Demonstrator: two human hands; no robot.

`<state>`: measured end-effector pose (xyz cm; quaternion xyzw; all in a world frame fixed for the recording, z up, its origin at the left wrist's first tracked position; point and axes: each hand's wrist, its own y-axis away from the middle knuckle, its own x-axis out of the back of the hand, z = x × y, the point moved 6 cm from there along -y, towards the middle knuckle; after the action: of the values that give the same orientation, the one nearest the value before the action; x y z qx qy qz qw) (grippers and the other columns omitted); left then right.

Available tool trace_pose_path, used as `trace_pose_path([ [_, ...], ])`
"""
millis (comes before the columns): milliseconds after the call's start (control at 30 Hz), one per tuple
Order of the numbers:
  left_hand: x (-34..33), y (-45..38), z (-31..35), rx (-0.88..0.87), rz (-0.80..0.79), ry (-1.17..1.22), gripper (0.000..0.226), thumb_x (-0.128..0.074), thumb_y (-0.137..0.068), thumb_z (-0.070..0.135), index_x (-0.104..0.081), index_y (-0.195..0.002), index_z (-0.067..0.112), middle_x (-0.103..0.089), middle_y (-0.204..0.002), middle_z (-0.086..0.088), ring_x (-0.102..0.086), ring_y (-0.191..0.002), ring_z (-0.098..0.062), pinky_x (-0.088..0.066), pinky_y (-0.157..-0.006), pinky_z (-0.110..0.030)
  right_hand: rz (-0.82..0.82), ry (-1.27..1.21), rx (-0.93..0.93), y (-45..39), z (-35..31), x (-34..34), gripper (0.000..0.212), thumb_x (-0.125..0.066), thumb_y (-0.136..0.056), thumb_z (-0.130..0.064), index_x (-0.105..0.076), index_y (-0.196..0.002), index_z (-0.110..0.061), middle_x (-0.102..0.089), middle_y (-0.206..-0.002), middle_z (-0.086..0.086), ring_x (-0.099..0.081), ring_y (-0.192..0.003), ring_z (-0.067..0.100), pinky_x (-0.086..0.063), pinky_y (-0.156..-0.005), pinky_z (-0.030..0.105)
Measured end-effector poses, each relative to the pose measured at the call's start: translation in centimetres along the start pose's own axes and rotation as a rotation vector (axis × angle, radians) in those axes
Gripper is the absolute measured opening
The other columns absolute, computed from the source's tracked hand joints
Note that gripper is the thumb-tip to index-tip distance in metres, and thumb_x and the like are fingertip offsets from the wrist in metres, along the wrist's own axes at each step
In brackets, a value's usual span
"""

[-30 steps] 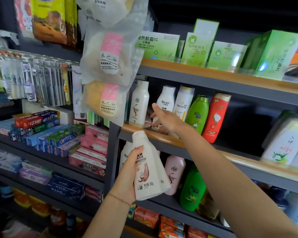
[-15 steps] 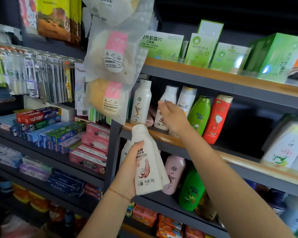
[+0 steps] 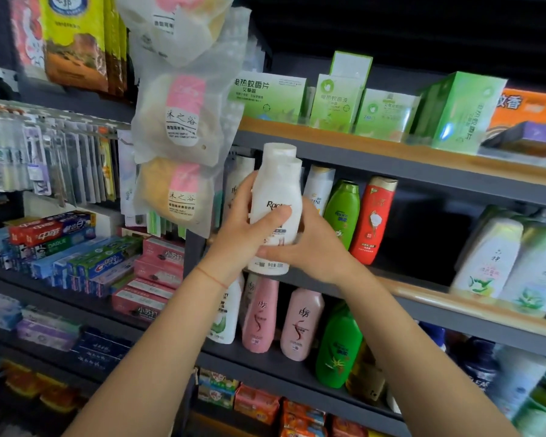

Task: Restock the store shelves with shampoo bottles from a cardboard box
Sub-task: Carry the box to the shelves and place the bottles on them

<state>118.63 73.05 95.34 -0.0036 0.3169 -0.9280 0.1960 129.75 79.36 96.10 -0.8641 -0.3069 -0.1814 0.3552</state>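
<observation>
Grip first: white shampoo bottle (image 3: 276,212) is clamped upright by the left hand (image 3: 245,238), thumb wrapped across the label, fingers curled round the left side. Lower right of the bottle is cupped by the right hand (image 3: 309,247), fingers curled behind it. Bottle is held in front of the middle shelf (image 3: 423,291), cap level with the shelf above. Just right of it, a green bottle (image 3: 342,212) and a red bottle (image 3: 372,220) are seen standing on that shelf. Pink bottles (image 3: 260,316) are lined up on the shelf below. Toothpaste boxes (image 3: 49,231) are stacked well to the left.
</observation>
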Motion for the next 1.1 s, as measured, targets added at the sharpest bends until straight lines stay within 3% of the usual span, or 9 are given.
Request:
trace_pose_path([
  [100,-0.1,-1.5,0.8,-0.059,-0.085,-0.179,0.073,-0.077,-0.075,0.037,-0.044,-0.14,0.045,-0.06,-0.131,0.004,-0.061,-0.117,-0.01,-0.054,-0.093,-0.031,0.157,0.074,0.046,-0.8,0.0,1.1,0.079,-0.092,-0.063,-0.023,-0.041,-0.124,-0.022,-0.06,-0.106,-0.017,-0.063,-0.093,0.0,-0.056,-0.078,0.027],
  [167,0.1,-2.2,1.0,-0.097,-0.104,-0.277,0.073,-0.081,-0.077,0.027,-0.043,-0.135,0.052,-0.06,-0.127,0.014,-0.06,-0.112,0.001,-0.051,-0.092,-0.024,0.223,0.096,0.054,-1.3,0.5,1.5,0.084,-0.092,-0.063,-0.024,-0.038,-0.127,-0.024,-0.061,-0.11,-0.013,-0.064,-0.097,0.006,-0.056,-0.081,0.033],
  [233,0.4,-2.7,0.9,-0.121,-0.122,-0.335,0.078,-0.082,-0.08,0.016,-0.042,-0.14,0.047,-0.06,-0.126,0.02,-0.059,-0.111,0.006,-0.049,-0.089,-0.016,0.252,0.136,0.053,-1.7,1.0,1.4,0.089,-0.092,-0.062,-0.025,-0.036,-0.13,-0.025,-0.062,-0.114,-0.011,-0.063,-0.101,0.011,-0.055,-0.081,0.034],
  [400,1.3,-3.3,-0.7,-0.081,-0.136,-0.318,0.085,-0.082,-0.078,0.017,-0.04,-0.139,0.058,-0.062,-0.127,0.022,-0.061,-0.116,-0.01,-0.058,-0.087,-0.049,0.293,0.218,0.073,-2.6,1.5,1.0,0.087,-0.091,-0.063,-0.023,-0.036,-0.131,-0.022,-0.059,-0.112,-0.013,-0.061,-0.104,0.016,-0.052,-0.078,0.036],
  [533,1.7,-3.6,-2.1,-0.048,-0.092,-0.338,0.081,-0.081,-0.075,0.032,-0.042,-0.142,0.055,-0.058,-0.13,0.002,-0.063,-0.115,-0.018,-0.058,-0.088,-0.049,0.264,0.233,0.019,-3.3,2.7,0.7,0.08,-0.092,-0.063,-0.026,-0.038,-0.121,-0.021,-0.059,-0.105,-0.014,-0.059,-0.094,0.012,-0.052,-0.074,0.032],
  [667,2.0,-4.3,-2.7,-0.056,-0.03,-0.432,0.064,-0.074,-0.077,0.039,-0.051,-0.137,0.042,-0.054,-0.117,0.006,-0.063,-0.106,-0.011,-0.055,-0.095,-0.042,0.235,0.237,-0.04,-4.1,3.9,0.5,0.082,-0.094,-0.058,-0.034,-0.039,-0.115,-0.016,-0.063,-0.106,-0.003,-0.063,-0.094,0.018,-0.054,-0.077,0.043],
  [900,1.6,-5.3,-3.0,-0.06,-0.068,-0.424,0.056,-0.073,-0.077,0.043,-0.049,-0.126,0.058,-0.063,-0.125,0.005,-0.063,-0.114,-0.014,-0.054,-0.096,-0.047,0.186,0.28,-0.076,-5.0,3.8,0.5,0.08,-0.092,-0.061,-0.035,-0.034,-0.113,-0.017,-0.06,-0.104,-0.005,-0.061,-0.093,0.019,-0.052,-0.075,0.039],
  [967,1.5,-5.2,-3.2,-0.064,-0.074,-0.467,0.061,-0.07,-0.079,0.047,-0.046,-0.134,0.051,-0.06,-0.13,0.006,-0.06,-0.118,-0.015,-0.051,-0.099,-0.046,0.165,0.269,-0.086,-5.0,4.0,0.3,0.081,-0.092,-0.061,-0.035,-0.034,-0.115,-0.017,-0.061,-0.107,-0.003,-0.061,-0.096,0.018,-0.052,-0.077,0.038],
  [1100,1.1,-5.0,-3.9,-0.07,-0.12,-0.577,0.058,-0.066,-0.092,0.033,-0.043,-0.145,0.029,-0.056,-0.134,0.005,-0.054,-0.121,-0.013,-0.046,-0.105,-0.042,0.107,0.265,-0.118,-4.9,5.0,-0.1,0.077,-0.089,-0.066,-0.036,-0.032,-0.115,-0.019,-0.061,-0.108,-0.003,-0.062,-0.097,0.018,-0.053,-0.08,0.037],
])
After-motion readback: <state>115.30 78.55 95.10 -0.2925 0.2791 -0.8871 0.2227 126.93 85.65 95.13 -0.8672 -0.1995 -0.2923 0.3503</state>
